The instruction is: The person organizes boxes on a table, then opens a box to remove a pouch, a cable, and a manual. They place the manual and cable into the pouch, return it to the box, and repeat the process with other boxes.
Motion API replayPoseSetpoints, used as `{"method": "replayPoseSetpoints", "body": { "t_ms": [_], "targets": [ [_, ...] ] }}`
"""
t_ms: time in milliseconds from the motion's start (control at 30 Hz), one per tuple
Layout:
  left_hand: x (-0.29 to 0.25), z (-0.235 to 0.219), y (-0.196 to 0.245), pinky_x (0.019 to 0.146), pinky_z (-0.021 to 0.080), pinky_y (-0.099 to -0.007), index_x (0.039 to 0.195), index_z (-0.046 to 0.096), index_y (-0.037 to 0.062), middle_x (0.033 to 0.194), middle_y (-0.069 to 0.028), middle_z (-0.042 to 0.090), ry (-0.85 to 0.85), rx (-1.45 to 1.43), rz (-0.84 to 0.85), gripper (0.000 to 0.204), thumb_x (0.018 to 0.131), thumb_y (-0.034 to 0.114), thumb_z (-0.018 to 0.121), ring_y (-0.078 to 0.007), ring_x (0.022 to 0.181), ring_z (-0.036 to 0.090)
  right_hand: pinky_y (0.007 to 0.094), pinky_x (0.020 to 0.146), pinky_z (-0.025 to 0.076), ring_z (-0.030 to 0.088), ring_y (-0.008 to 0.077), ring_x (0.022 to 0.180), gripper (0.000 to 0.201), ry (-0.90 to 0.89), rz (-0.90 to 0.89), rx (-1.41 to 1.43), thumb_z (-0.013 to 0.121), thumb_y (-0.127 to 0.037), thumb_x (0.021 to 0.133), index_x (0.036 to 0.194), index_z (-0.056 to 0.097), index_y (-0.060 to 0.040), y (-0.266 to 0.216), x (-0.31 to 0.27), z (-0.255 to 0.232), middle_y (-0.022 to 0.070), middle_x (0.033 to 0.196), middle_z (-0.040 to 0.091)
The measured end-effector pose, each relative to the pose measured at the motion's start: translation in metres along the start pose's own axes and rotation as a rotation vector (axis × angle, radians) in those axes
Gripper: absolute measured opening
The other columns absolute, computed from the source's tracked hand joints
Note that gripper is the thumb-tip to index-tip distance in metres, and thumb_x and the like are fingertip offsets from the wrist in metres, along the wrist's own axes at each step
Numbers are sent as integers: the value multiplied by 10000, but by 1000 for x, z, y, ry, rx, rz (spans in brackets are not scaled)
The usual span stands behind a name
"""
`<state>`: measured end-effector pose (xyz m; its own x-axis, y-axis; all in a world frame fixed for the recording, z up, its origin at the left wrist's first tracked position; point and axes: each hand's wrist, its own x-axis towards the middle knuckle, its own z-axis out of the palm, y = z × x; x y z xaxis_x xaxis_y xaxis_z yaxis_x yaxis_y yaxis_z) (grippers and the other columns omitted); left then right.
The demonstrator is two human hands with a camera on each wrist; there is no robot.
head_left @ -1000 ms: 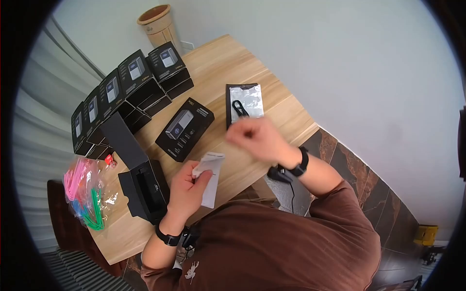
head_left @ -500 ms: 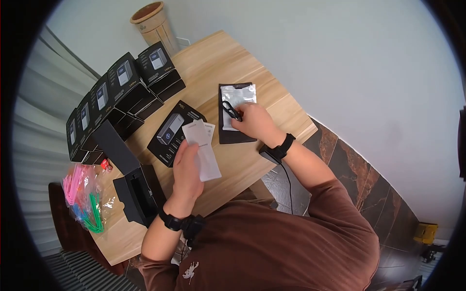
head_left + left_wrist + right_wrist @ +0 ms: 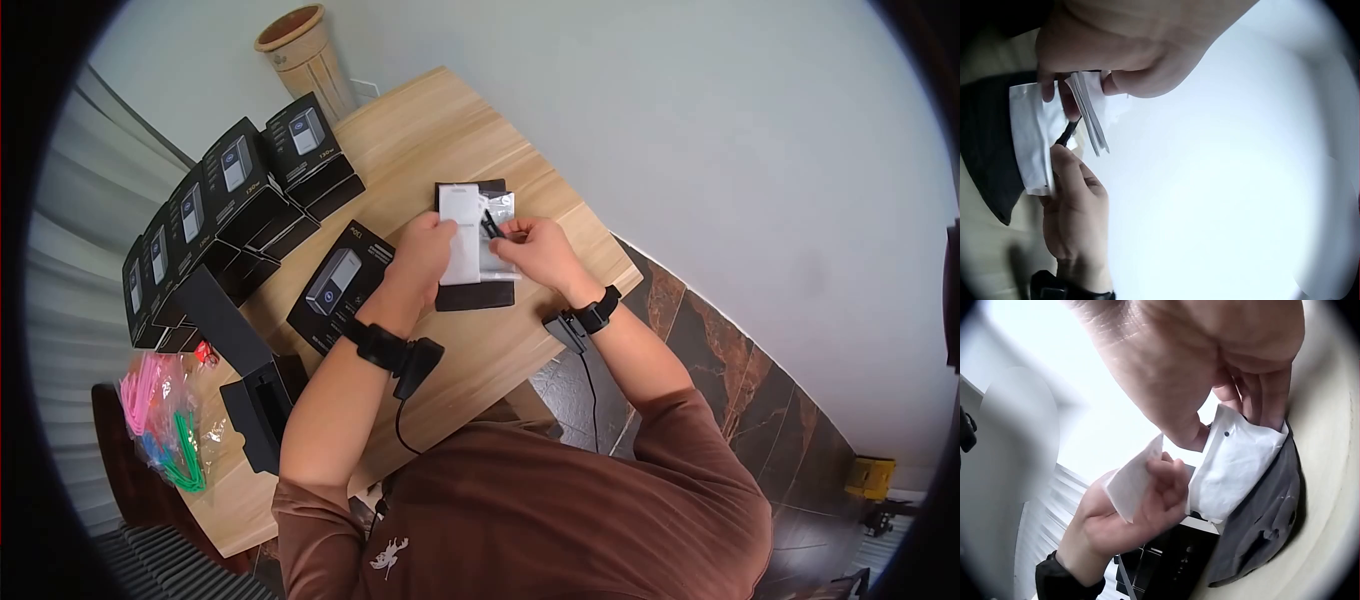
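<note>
My left hand (image 3: 436,240) pinches a folded white leaflet (image 3: 460,235) over a flat black insert (image 3: 472,294) on the wooden table (image 3: 450,130). Right beside it, my right hand (image 3: 512,240) grips a silvery plastic pouch (image 3: 497,258) with a black cable (image 3: 491,224) in it. In the left wrist view the leaflet (image 3: 1089,114) sits between thumb and fingers, next to the pouch (image 3: 1027,137). The right wrist view has the pouch (image 3: 1235,464) under my right hand's fingers (image 3: 1259,400) and the leaflet (image 3: 1130,485) in the other hand.
A closed black product box (image 3: 335,285) lies left of the insert. Several like boxes (image 3: 235,180) line the table's far left edge. An open black box (image 3: 252,405) and a bag of coloured ties (image 3: 165,420) sit near the front left. A vase (image 3: 298,45) stands beyond the table.
My left hand has carried the leaflet from the table's front over to the black insert. My right hand has taken up the pouch, and both hands now meet there.
</note>
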<state>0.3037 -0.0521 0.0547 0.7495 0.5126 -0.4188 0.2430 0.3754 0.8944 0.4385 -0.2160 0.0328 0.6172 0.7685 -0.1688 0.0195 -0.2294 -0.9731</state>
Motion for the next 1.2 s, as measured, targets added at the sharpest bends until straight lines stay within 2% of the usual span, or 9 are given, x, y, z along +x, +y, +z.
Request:
{"method": "replayPoseSetpoints", "body": {
  "t_ms": [100, 233, 333, 433, 567, 800, 1000, 1033, 1200],
  "targets": [
    [20, -12, -25, 775, 570, -354, 1227, 640, -50, 1049, -108, 727, -87, 258, -156, 277, 1035, 122, 539, -206, 880, 710, 245, 685, 567, 711, 104, 778, 214, 31, 61, 158, 743, -107, 929, 1057, 723, 64, 2, 1, 3, 44, 851, 732],
    [9, -5, -23, 763, 555, -352, 1148, 678, -67, 994, -133, 737, -10, 517, -61, 284, 1016, 160, 570, -236, 873, 720, 222, 758, 606, 745, 133, 882, 192, 122, 108, 343, 677, -83, 989, 1081, 709, 82, 1, -2, 9, 72, 986, 736],
    [21, -8, -40, 819, 552, -399, 1178, 683, -52, 1051, -187, 738, 91, 722, 35, 336, 1002, 217, 584, -307, 947, 716, 244, 719, 598, 741, 113, 878, 228, 164, 62, 325, 693, -105, 982, 1121, 714, 74, -6, -6, 12, 75, 949, 728],
    [17, 0, -39, 931, 558, -484, 1293, 670, -12, 1202, -247, 725, 178, 835, 80, 440, 999, 302, 578, -416, 1100, 705, 313, 695, 592, 755, 159, 828, 278, 146, -178, -394, 742, -148, 935, 1136, 730, 43, -35, -17, 12, 113, 918, 734],
    [9, 12, -23, 941, 557, -511, 1217, 680, -6, 1193, -239, 726, 202, 953, 52, 400, 1007, 317, 572, -436, 1105, 695, 426, 753, 586, 724, 355, 818, 335, 123, -434, -731, 790, -195, 842, 1112, 762, 1, -22, -7, 17, 177, 971, 742],
    [9, 13, -26, 892, 569, -532, 1199, 564, -38, 1134, -311, 711, 227, 845, 4, 414, 997, 321, 606, -461, 1069, 702, 421, 791, 586, 719, 359, 865, 383, 116, -436, -705, 811, -191, 834, 1160, 763, 5, -7, 7, 15, 184, 1020, 698],
    [-71, 27, 5, 777, 616, -493, 1185, 573, 18, 1109, -216, 697, 157, 1407, 267, 428, 939, 333, 725, -400, 945, 751, 414, 792, 585, 714, 339, 882, 451, 126, -456, -684, 819, -194, 839, 1225, 731, 21, 3, 9, 16, 192, 1074, 665],
    [-82, 27, 5, 744, 623, -472, 1168, 592, 53, 1068, -149, 677, 140, 1467, 301, 400, 930, 337, 743, -359, 909, 764, 413, 791, 585, 712, 333, 877, 466, 123, -433, -677, 820, -195, 841, 1240, 722, 25, 1, 8, 15, 189, 1074, 663],
    [-131, 22, 7, 755, 608, -467, 1125, 605, 55, 1134, -129, 648, 131, 1564, 386, 392, 877, 302, 782, -336, 982, 715, 372, 741, 570, 681, 271, 809, 449, 104, -438, -566, 824, -165, 846, 1234, 703, 27, -16, -2, 12, 163, 1065, 651]
  ]
}}
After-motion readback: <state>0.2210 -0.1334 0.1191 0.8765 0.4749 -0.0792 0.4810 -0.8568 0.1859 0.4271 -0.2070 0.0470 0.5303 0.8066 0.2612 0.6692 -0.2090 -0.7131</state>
